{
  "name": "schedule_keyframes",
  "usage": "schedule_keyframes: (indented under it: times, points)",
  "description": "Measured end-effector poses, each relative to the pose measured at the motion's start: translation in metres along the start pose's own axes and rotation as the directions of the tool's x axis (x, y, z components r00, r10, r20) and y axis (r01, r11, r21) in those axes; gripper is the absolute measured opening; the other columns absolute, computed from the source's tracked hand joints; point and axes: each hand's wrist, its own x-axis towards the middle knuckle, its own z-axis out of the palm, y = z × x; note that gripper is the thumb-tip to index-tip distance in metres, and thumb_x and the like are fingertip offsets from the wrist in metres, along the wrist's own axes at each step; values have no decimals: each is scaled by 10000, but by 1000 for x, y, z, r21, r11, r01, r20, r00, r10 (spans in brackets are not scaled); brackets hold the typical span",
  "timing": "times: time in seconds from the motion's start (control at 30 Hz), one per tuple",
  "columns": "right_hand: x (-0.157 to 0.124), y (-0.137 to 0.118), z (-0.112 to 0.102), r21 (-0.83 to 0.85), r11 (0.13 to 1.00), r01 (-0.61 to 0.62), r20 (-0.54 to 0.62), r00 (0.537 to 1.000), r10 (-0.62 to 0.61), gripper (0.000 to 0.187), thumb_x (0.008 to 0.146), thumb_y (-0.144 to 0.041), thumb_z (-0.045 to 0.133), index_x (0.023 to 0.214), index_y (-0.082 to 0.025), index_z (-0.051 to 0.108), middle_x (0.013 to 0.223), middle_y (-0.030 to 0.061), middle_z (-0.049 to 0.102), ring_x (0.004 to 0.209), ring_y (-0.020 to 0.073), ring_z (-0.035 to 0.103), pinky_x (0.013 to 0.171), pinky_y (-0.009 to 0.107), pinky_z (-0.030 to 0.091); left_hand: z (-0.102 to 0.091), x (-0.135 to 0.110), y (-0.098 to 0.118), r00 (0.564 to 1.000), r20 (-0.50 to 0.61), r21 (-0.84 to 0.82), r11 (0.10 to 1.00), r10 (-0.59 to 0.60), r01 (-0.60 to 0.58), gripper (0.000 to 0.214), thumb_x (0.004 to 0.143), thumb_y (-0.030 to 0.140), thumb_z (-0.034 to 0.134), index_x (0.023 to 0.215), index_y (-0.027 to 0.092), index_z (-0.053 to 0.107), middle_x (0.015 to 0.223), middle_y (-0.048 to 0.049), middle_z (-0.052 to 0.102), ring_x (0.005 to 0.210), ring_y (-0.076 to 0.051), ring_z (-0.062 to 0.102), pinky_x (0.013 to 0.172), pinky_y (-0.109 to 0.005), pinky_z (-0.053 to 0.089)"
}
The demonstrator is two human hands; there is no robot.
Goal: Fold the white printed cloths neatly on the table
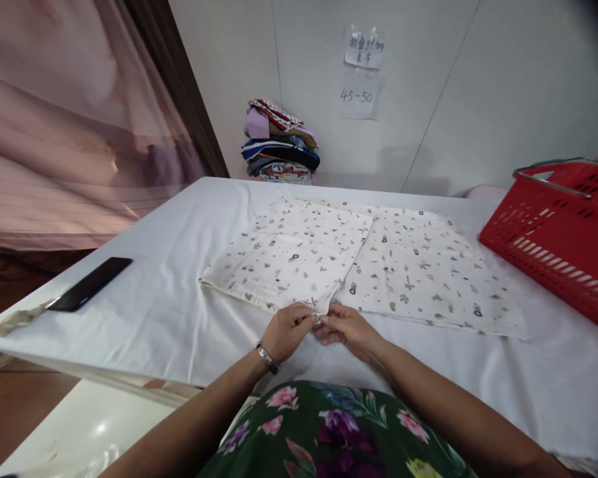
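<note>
A white cloth [423, 265] with a small grey and tan print lies spread on the table, its left part folded over toward the right. At the near corner of that folded layer, my left hand [288, 330] pinches the edge between thumb and fingers. Right beside it, my right hand [349, 328] grips the same corner, fingertips almost touching those of the left. The corner is lifted slightly toward me. Exactly how the layers sit between my fingertips is hidden.
A white-covered table [154, 312] carries a black phone [90, 284] at the left. The red basket [558, 232] stands at the right edge. Behind the table is a stack of folded fabrics [282, 149] against the wall. A pink curtain [74, 126] hangs at the left.
</note>
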Motion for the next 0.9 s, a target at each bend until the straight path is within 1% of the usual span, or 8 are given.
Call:
schedule_keyframes:
  times: [0.13, 0.23, 0.3, 0.37, 0.47, 0.6, 0.7, 0.9]
  points:
    - [-1, 2, 3, 46, 998, 31, -6, 999, -31, 251, 608, -246, 735, 815, -154, 628, 720, -5, 610, 610, 106, 589, 568, 234, 486, -4, -1, 2, 997, -69, 98, 995, 43, -36, 209, 846, 245, 433, 764, 193, 618, 734, -6, 601, 686, -121, 548, 642, -233, 430]
    - [-3, 1, 5, 83, 996, 29, 2, 1000, -29, 251, 600, -226, 733, 817, -152, 630, 710, -11, 597, 595, 96, 578, 558, 222, 475, -7, -4, 0, 971, -157, 270, 953, 182, -135, 209, 867, 234, 414, 936, 207, 609, 918, -39, 626, 852, -152, 569, 766, -274, 443]
    - [-4, 0, 6, 99, 995, 24, 8, 1000, -25, 255, 596, -226, 737, 814, -149, 628, 704, -8, 597, 584, 92, 572, 550, 218, 469, -7, -7, -2, 955, -115, 423, 884, 273, -201, 214, 866, 233, 421, 983, 218, 600, 971, -51, 625, 922, -185, 560, 823, -325, 430]
    - [-4, 0, 7, 99, 995, 18, 9, 1000, -19, 259, 581, -226, 744, 795, -146, 622, 700, -1, 604, 562, 88, 565, 531, 214, 459, -4, -9, -4, 947, -10, 516, 813, 320, -270, 209, 858, 221, 425, 975, 217, 599, 943, -56, 630, 906, -205, 562, 806, -354, 434]
    - [-3, 2, 8, 78, 997, 8, 4, 1000, -9, 279, 556, -219, 746, 794, -136, 624, 676, 5, 609, 529, 86, 553, 489, 203, 436, 1, -12, -6, 932, 71, 552, 764, 355, -333, 214, 838, 174, 421, 972, 202, 586, 920, -64, 630, 858, -204, 570, 760, -355, 458]
    - [2, 3, 5, 58, 998, 23, -1, 1000, -23, 292, 557, -199, 722, 825, -120, 638, 642, 1, 602, 506, 81, 545, 469, 193, 422, 5, -14, -9, 899, 51, 562, 732, 435, -387, 309, 773, 90, 421, 1033, 197, 550, 959, -62, 623, 851, -191, 581, 753, -340, 482]
    - [4, 3, 4, 64, 997, 46, 14, 999, -47, 269, 565, -183, 706, 816, -118, 634, 624, -6, 595, 501, 80, 545, 466, 190, 420, 5, -14, -11, 868, 31, 556, 713, 496, -427, 361, 743, 92, 447, 1083, 188, 521, 997, -70, 610, 882, -194, 580, 767, -337, 491]
    - [4, -8, 2, 97, 995, 25, 80, 996, -32, 204, 603, -210, 657, 776, -126, 587, 552, -25, 568, 399, 68, 499, 381, 169, 370, 3, -3, -11, 841, -9, 565, 697, 540, -442, 245, 798, 108, 437, 991, 209, 549, 916, -42, 630, 818, -172, 598, 724, -305, 506]
